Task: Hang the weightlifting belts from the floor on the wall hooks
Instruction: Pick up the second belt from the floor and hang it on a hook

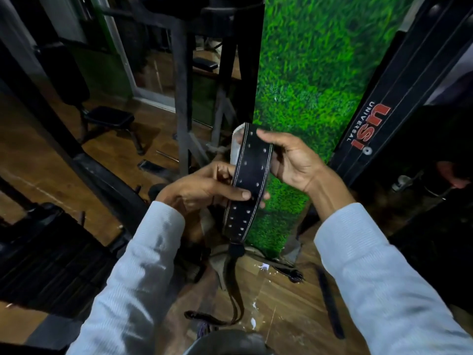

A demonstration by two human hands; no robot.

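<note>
Gripping belt (247,180), both hands (294,160).

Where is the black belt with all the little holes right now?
The black belt is in the middle of the head view, held up between the left hand and the right hand, in front of the green grass panel.

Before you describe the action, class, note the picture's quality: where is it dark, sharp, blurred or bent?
Head view: dim overall, the gym machines at the left edge nearly black; the black belt and both hands, left hand and right hand, are fairly sharp; the green turf panel looks smeared and soft; wide-angle distortion makes the hanging USI belt lean inwards.
</note>
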